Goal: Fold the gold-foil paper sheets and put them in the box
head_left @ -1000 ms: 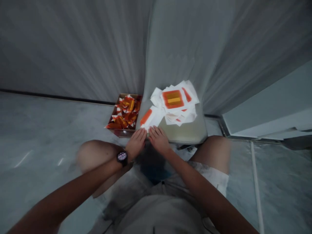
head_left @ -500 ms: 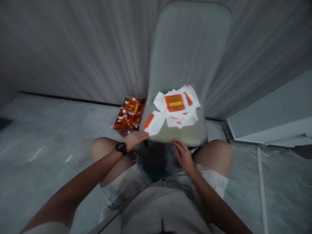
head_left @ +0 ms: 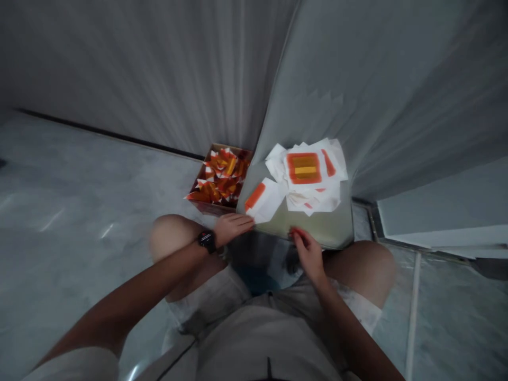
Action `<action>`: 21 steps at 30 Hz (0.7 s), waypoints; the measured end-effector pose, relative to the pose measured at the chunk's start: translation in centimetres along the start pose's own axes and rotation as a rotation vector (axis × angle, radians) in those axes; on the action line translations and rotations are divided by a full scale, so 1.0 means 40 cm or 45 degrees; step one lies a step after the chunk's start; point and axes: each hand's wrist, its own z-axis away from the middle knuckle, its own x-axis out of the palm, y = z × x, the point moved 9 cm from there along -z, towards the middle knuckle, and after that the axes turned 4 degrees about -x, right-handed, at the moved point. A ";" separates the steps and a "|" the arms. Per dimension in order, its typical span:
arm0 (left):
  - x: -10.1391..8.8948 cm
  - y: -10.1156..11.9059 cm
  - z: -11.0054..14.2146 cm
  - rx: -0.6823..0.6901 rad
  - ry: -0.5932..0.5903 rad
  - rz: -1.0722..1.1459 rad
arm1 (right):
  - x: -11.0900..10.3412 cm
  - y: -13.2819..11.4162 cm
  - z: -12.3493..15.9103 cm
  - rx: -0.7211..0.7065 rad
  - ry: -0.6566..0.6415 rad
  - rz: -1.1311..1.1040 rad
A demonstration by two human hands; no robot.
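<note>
My left hand [head_left: 235,226], with a black watch on the wrist, has its fingers stretched out at the seat's front edge. Its fingertips rest on the near corner of a white paper piece [head_left: 270,205] bearing an orange strip. At the front of the seat, my right hand [head_left: 308,253] has thumb and index finger pinched together; whatever may be between them is too small to make out. Beyond the hands lies a loose pile of white papers [head_left: 336,155], topped by a sheet with an orange-framed yellow-brown rectangle [head_left: 304,169].
The papers lie on a grey-green chair seat [head_left: 273,226] between my knees. Left of it stands an open box [head_left: 210,208] holding several orange-and-white folded pieces [head_left: 222,166]. A grey curtain [head_left: 159,69] hangs behind, and a pale panel [head_left: 436,203] stands at right.
The view has turned, so the chair, papers and box appear further right. My right fingers have gone from stretched out to pinched. My left hand stays at the paper's corner.
</note>
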 end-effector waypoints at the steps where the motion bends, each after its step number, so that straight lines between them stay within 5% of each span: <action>1: -0.002 0.001 -0.004 -0.016 0.029 0.008 | 0.022 -0.001 -0.034 0.070 -0.013 -0.059; 4: -0.006 0.000 -0.018 -0.086 0.114 0.036 | 0.080 -0.022 -0.140 0.187 -0.021 -0.079; 8: -0.017 -0.008 -0.043 -0.162 0.201 0.063 | 0.122 -0.082 -0.245 0.083 0.076 0.136; 15: -0.133 -0.118 -0.088 -0.388 0.591 0.232 | 0.185 -0.131 -0.283 -0.005 0.185 0.473; 21: -0.144 -0.185 -0.155 -0.391 0.523 0.218 | 0.278 -0.187 -0.351 -0.335 -0.161 0.604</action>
